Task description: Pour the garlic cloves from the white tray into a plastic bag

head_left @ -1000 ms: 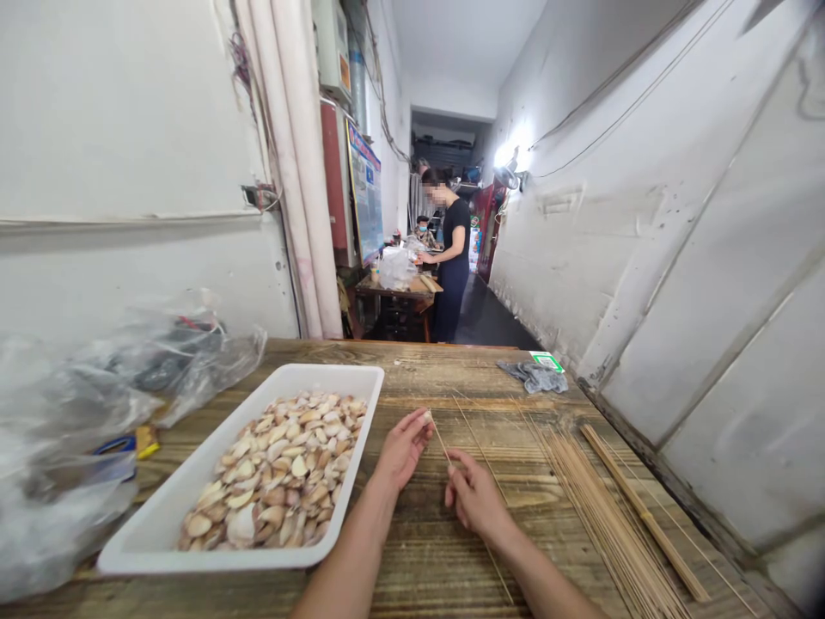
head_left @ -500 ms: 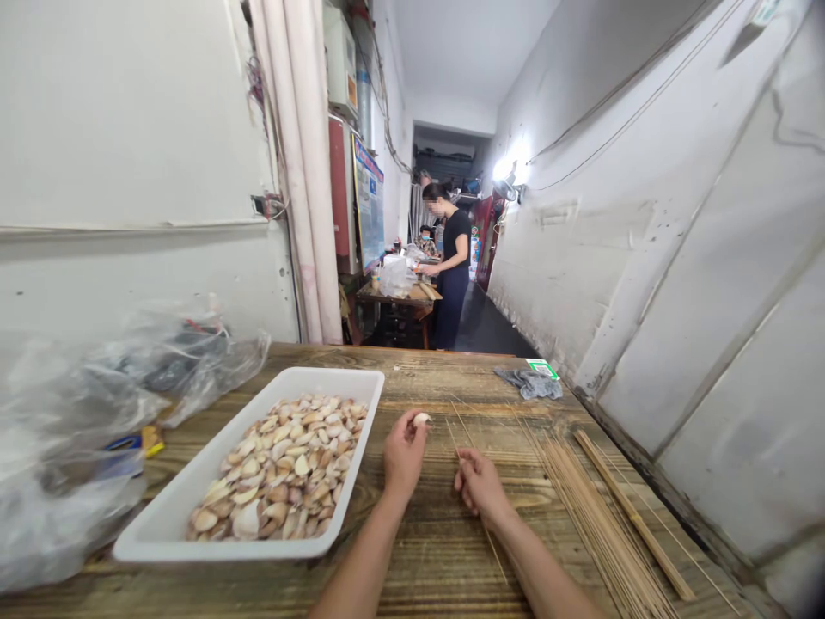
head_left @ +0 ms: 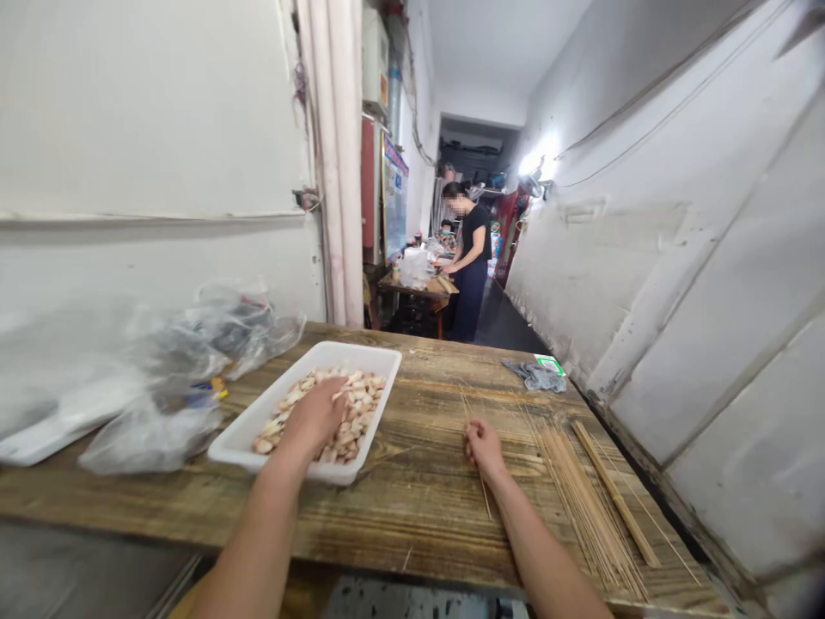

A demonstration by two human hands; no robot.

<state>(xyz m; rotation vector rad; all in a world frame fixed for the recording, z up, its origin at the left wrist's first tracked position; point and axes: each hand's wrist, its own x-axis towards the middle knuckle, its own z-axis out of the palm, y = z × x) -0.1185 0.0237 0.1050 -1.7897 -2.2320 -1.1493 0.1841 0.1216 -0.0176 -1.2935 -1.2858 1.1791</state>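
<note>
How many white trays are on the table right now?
1: the white tray of garlic cloves sits left of centre on the wooden table, with the left hand in it. The plastic bags could hide more.

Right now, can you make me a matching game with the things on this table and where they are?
Things:
1. left hand
2. right hand
3. bundle of sticks
4. grey cloth

Places:
A. lying at the far right corner of the table
B. spread flat near the right edge
C. reaching into the white tray of garlic cloves
D. pinching a thin skewer on the wood

Pairs: 1-C, 2-D, 3-B, 4-A
</note>
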